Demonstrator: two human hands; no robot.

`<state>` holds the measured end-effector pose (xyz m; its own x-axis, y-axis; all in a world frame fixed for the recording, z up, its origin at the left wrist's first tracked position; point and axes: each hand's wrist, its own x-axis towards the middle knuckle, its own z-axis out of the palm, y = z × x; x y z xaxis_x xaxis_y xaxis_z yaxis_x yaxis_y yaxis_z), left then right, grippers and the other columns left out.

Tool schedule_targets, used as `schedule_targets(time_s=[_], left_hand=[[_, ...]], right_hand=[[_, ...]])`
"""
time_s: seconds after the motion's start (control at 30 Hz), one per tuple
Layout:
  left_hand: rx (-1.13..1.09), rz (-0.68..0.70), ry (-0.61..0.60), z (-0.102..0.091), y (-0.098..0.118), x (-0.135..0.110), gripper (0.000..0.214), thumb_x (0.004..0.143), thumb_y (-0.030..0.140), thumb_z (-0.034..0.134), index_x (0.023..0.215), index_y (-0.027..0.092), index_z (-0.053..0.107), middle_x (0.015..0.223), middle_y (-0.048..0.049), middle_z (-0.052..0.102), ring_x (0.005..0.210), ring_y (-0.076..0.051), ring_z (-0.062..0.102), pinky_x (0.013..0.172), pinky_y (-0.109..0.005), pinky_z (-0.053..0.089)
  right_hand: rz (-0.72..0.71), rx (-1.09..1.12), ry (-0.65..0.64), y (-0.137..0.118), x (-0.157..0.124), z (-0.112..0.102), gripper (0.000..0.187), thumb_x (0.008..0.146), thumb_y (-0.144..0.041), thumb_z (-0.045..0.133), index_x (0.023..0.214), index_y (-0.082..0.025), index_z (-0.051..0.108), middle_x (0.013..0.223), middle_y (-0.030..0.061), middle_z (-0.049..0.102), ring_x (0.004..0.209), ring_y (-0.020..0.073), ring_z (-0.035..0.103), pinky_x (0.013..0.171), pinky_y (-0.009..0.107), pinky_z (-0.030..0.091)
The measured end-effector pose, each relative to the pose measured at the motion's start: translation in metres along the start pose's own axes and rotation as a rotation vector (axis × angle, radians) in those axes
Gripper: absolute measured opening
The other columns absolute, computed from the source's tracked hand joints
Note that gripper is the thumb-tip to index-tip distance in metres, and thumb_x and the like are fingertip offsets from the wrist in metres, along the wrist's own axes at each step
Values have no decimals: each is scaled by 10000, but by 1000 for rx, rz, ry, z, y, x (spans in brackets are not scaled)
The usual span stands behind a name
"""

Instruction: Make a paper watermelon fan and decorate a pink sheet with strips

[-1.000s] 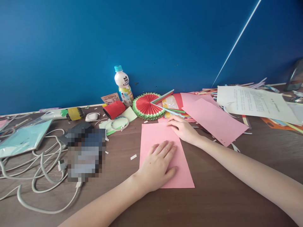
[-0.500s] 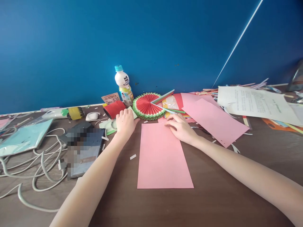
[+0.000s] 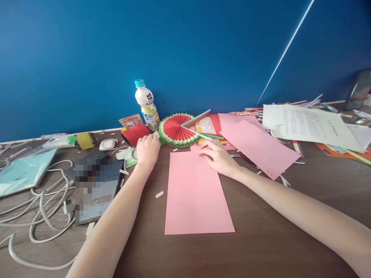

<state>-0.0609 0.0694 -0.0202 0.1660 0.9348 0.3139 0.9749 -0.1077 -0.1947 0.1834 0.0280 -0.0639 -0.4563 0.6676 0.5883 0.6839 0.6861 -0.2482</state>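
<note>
A plain pink sheet of paper (image 3: 195, 193) lies flat on the dark wooden table. My right hand (image 3: 218, 156) rests by the sheet's far right corner, fingers loosely bent and apart, with nothing visible in them. Beyond the sheet's far left corner is my left hand (image 3: 148, 151), its fingers curled together over light green paper (image 3: 126, 155). What that hand holds, if anything, is hidden beneath it. Right behind it lies a red paper roll (image 3: 135, 134). A pleated red, white and green paper fan (image 3: 177, 129) lies between and beyond the hands.
A bottle with a blue cap (image 3: 147, 106) stands against the blue wall. More pink sheets (image 3: 257, 146), a printed page (image 3: 311, 125) and paper strips crowd the right. Leftward lie a phone-like dark slab (image 3: 100, 197), white cables (image 3: 43, 208), a white earphone case (image 3: 108, 144) and a blue packet (image 3: 24, 173).
The whole view has shifted slightly, so most things sit a little further left. The left thumb, stretched out to the right before, is now tucked out of sight. My right hand stays by the sheet's corner.
</note>
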Motion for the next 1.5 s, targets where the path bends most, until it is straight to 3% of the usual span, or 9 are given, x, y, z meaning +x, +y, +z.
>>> schedule_targets(time_s=[0.23,0.43,0.63,0.83,1.0,1.2,1.37,1.5], left_hand=[[-29,-29,6,9,-5,0,290,844,347,412,940,127,576,940,-130,629,941,-291,560,753,-377,401],[-15,17,19,9,-5,2,247,833,301,458,967,121,562,958,-135,616,951,-290,567,775,-368,418],[-53,26,-75,8,-5,4,233,819,232,420,980,143,562,962,-124,640,939,-267,605,732,-323,442],[-50,8,-63,5,-6,3,214,779,212,411,880,157,592,886,-110,668,889,-284,625,727,-352,444],[-187,-69,-71,3,-9,4,278,825,254,351,887,156,604,924,-119,659,895,-291,614,750,-371,456],[-243,-75,-92,9,-17,22,390,790,102,368,1156,96,503,1141,-150,589,1090,-254,531,900,-333,415],[-231,-73,-155,11,-21,42,370,752,147,479,1110,69,534,1096,-199,600,1041,-327,547,837,-411,447],[-222,-67,-139,9,-24,48,318,718,119,493,1024,118,581,1061,-168,622,1021,-322,547,816,-408,452]], right_hand=[[-5,-1,9,0,0,0,217,795,-46,463,802,-183,632,930,71,587,887,214,488,806,371,414],[-9,10,7,-1,0,-1,222,787,-39,464,792,-190,627,922,67,591,890,215,494,815,380,415],[1,24,-9,-1,0,0,234,781,-31,456,800,-191,626,921,62,597,889,216,504,808,384,417],[-2,43,-10,1,-1,0,228,774,-21,460,796,-180,622,918,66,598,899,210,512,832,383,408],[10,52,-22,0,0,0,213,787,-38,455,791,-180,613,913,64,602,902,208,515,833,381,405],[24,31,-41,-2,3,0,214,783,-30,444,782,-181,595,894,63,605,887,208,512,811,374,405],[14,52,-36,1,2,1,198,780,-31,452,787,-176,586,895,68,596,905,205,504,825,361,399],[14,58,-38,2,2,1,195,783,-36,449,786,-185,576,891,64,595,891,204,498,816,357,398]])
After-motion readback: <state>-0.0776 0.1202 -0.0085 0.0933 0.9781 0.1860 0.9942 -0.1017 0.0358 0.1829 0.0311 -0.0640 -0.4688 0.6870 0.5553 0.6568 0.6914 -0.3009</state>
